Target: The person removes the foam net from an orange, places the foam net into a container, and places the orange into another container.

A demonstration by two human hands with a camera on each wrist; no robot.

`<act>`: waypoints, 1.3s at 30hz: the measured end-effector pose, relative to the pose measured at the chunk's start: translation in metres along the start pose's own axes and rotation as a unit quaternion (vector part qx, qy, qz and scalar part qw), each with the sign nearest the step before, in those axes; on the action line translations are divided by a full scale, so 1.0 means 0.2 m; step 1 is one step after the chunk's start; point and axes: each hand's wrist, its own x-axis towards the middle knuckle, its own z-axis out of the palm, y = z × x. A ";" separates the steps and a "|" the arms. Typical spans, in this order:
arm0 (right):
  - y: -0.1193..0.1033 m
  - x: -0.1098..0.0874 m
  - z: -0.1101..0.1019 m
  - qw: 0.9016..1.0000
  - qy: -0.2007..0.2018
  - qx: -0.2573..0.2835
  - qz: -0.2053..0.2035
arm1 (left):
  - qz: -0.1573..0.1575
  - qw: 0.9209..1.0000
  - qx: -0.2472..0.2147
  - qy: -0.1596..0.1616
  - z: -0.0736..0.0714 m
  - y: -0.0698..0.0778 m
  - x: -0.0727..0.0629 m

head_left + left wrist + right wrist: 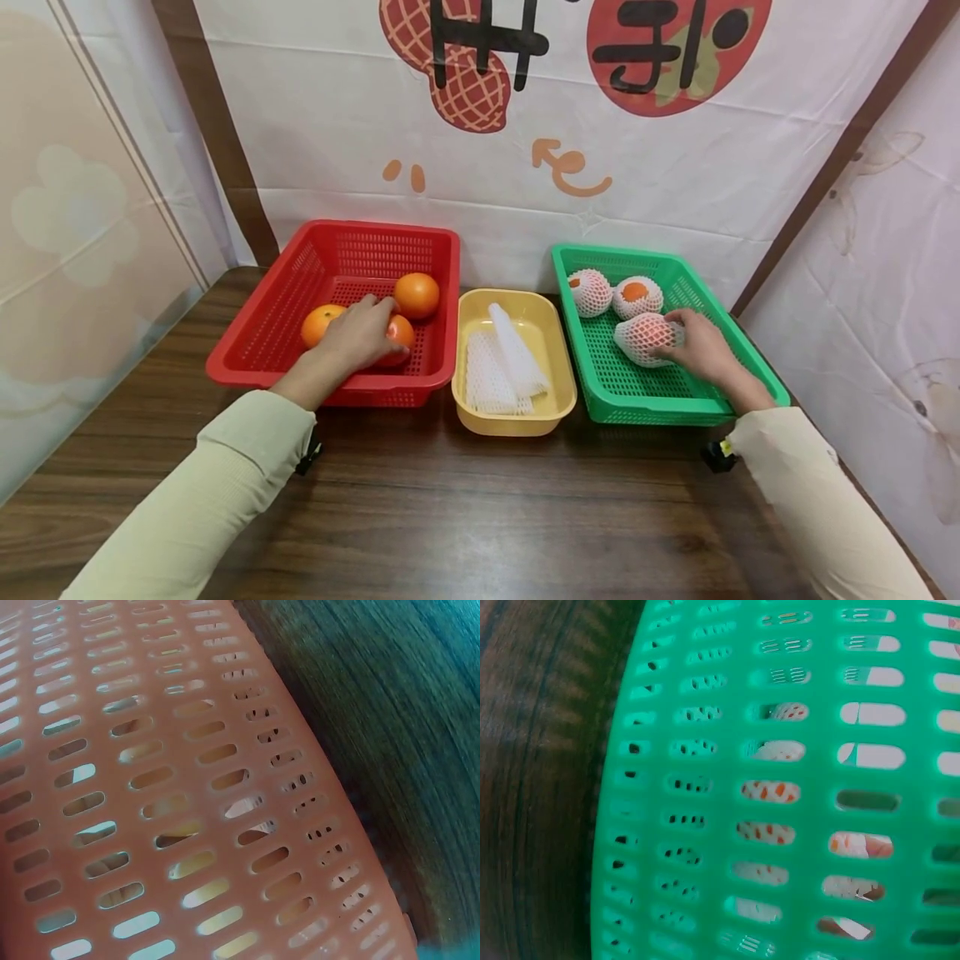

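In the head view, my left hand (360, 333) reaches into the red basket (247, 350), its fingers and thumb around an orange (401, 330). A second orange (417, 295) lies just behind it, and another orange (321, 323) is partly covered by the hand. Over in the green basket (652, 410), my right hand (703, 346) grips the right end of an orange in a white foam net (643, 340). Two more netted oranges, one at the back left (591, 293) and one beside it (637, 296), lie behind. Both wrist views mostly show basket walls, hiding the hands.
Between the baskets stands a yellow tray (517, 423) with white foam net sleeves (517, 354) in it. All three containers are on a dark wooden table (480, 508). A printed white cloth (315, 108) hangs right behind them, and more cloth hangs at both sides.
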 end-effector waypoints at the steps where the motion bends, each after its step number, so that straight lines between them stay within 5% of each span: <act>1: 0.00 0.00 0.00 1.000 0.002 0.002 -0.002 | 0.000 1.000 0.002 -0.001 0.00 0.00 0.00; 9: -0.02 0.00 0.01 1.000 0.007 0.002 -0.004 | -0.009 1.000 0.007 -0.005 0.00 0.00 0.00; 21: -0.03 0.00 0.01 0.999 -0.044 -0.021 0.006 | -0.006 1.000 -0.005 0.030 -0.01 0.00 -0.01; 28: -0.03 0.00 0.00 0.999 -0.009 -0.031 0.021 | 0.009 0.997 -0.049 0.051 -0.04 -0.03 -0.01; 33: -0.06 -0.03 -0.04 0.999 0.016 -0.003 0.030 | 0.051 0.987 -0.128 0.081 -0.08 -0.06 -0.03; 39: -0.14 -0.12 -0.12 0.996 0.061 0.061 0.020 | 0.076 0.963 -0.204 0.158 -0.14 -0.02 -0.10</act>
